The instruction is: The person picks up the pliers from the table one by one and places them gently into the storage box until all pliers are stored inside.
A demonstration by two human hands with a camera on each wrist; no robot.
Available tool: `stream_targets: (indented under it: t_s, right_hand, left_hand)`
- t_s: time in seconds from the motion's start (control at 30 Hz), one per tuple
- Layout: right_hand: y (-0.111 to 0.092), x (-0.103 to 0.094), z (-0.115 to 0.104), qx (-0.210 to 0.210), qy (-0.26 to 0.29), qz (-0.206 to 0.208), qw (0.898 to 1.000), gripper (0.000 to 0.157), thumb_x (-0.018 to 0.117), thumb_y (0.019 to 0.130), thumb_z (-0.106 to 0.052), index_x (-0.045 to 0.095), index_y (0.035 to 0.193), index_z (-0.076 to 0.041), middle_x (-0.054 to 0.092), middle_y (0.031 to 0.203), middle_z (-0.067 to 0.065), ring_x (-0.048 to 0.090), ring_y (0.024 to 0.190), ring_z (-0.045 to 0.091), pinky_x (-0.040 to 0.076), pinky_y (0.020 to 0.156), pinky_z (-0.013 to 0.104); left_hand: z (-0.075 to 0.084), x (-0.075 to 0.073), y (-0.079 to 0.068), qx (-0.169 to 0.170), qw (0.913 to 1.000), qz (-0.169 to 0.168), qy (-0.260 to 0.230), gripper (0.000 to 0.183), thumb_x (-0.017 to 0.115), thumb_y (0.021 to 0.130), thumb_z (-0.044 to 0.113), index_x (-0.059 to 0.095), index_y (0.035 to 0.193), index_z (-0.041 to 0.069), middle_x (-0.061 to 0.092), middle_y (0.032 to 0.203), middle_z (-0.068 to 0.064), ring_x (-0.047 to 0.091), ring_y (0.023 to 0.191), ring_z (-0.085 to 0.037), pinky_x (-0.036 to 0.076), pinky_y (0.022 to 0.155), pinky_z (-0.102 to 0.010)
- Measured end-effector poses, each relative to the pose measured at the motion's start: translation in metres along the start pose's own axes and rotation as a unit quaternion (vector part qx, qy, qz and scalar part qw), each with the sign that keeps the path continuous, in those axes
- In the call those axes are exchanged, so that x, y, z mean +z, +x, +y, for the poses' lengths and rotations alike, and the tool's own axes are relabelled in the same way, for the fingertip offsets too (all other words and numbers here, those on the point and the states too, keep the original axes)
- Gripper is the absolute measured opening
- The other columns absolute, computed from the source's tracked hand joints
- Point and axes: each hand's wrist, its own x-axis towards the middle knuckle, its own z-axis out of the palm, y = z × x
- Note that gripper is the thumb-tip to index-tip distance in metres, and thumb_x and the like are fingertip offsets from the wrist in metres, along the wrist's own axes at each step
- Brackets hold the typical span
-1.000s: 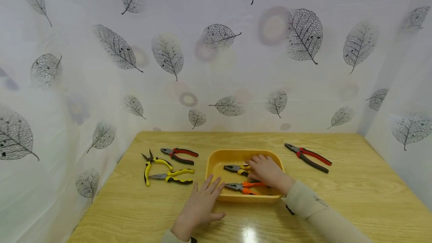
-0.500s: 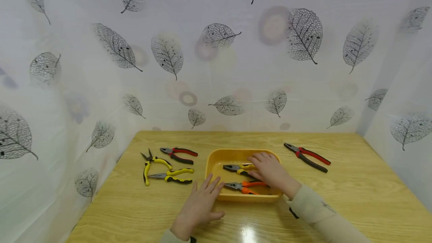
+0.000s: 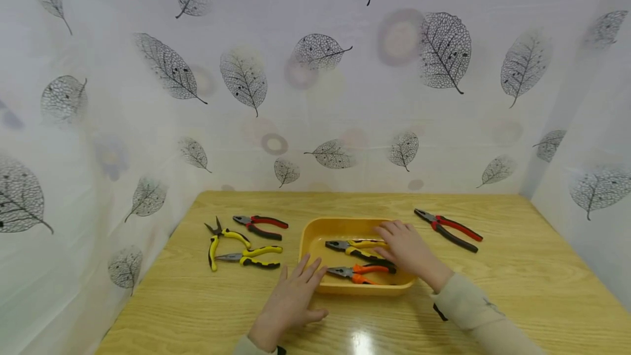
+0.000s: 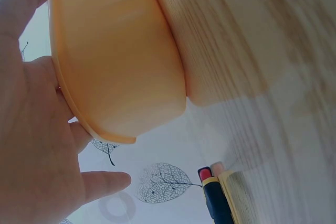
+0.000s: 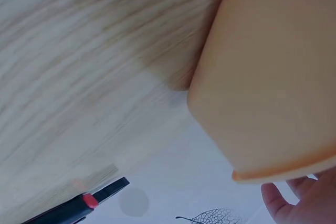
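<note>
In the head view, a yellow plastic tray (image 3: 357,290) holds two pairs of pliers lying side by side. The farther one is a yellow-and-black pair of combination pliers (image 3: 357,250); nearer lies an orange-and-black pair of pliers (image 3: 362,273). My left hand (image 3: 293,300) rests its spread fingers on the tray's front left rim, also seen against the tray wall (image 4: 121,61) in the left wrist view. Over the tray's right side is my right hand (image 3: 411,251), fingers loosely bent, fingertips beside the yellow handles and holding nothing.
Left of the tray lie red-and-black pliers (image 3: 261,226), yellow long-nose pliers (image 3: 253,257) and another yellow pair (image 3: 222,240) with its handles spread. Larger red-and-black pliers (image 3: 448,229) lie to the right. A leaf-print curtain (image 3: 315,97) surrounds the wooden table (image 3: 197,311).
My right hand has drawn back rightward from the yellow-and-black pliers, uncovering more of the handles of both pairs in the tray. My left hand has stayed at the rim.
</note>
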Motion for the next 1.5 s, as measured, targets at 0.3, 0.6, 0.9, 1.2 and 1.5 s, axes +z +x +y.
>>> stream_targets:
  t_s: [0.3,0.6,0.9,1.2,1.5]
  right_hand:
    - [-0.008,-0.006,0.008,0.02,0.016,-0.014,1.0,0.045,0.064,0.08,-0.032,0.056,0.115,-0.004,0.056,0.107,0.011,0.049,0.1,0.03,0.038,0.082,0.048]
    - [-0.016,-0.008,0.019,0.028,0.007,0.001,1.0,0.048,0.065,0.079,-0.034,0.056,0.114,-0.003,0.056,0.107,0.013,0.05,0.098,0.031,0.04,0.08,0.048]
    - [-0.029,-0.012,0.03,0.049,-0.009,0.007,0.999,0.045,0.066,0.078,-0.032,0.058,0.111,-0.003,0.056,0.106,0.013,0.049,0.099,0.031,0.038,0.079,0.049]
    - [-0.032,-0.013,0.039,0.057,-0.029,0.009,0.998,0.043,0.066,0.078,-0.031,0.058,0.11,-0.003,0.056,0.105,0.012,0.05,0.095,0.031,0.04,0.075,0.048]
    - [-0.033,-0.011,0.05,0.116,-0.039,-0.045,0.991,0.043,0.057,0.085,-0.032,0.055,0.116,-0.002,0.054,0.111,0.015,0.046,0.103,0.034,0.035,0.081,0.053]
  left_hand:
    - [-0.001,0.0,-0.001,0.004,1.0,0.003,0.0,0.08,0.057,0.075,0.058,0.033,0.138,0.015,0.026,0.143,-0.004,0.014,0.132,-0.026,0.023,0.092,-0.062]
    - [-0.001,0.001,0.0,0.002,0.9999,-0.005,-0.009,0.08,0.056,0.075,0.058,0.032,0.138,0.016,0.024,0.144,-0.003,0.013,0.132,-0.026,0.022,0.092,-0.062]
    - [-0.002,0.001,0.001,0.002,0.9999,-0.004,-0.013,0.08,0.057,0.075,0.058,0.032,0.138,0.015,0.024,0.144,-0.004,0.013,0.132,-0.027,0.021,0.093,-0.062]
    - [-0.002,0.002,0.001,0.005,1.0,0.001,-0.005,0.08,0.056,0.075,0.059,0.032,0.138,0.015,0.024,0.144,-0.004,0.014,0.132,-0.027,0.022,0.092,-0.063]
    - [-0.002,0.002,0.0,0.006,1.0,0.006,-0.004,0.079,0.056,0.075,0.059,0.033,0.138,0.016,0.025,0.143,-0.004,0.015,0.131,-0.027,0.022,0.092,-0.063]
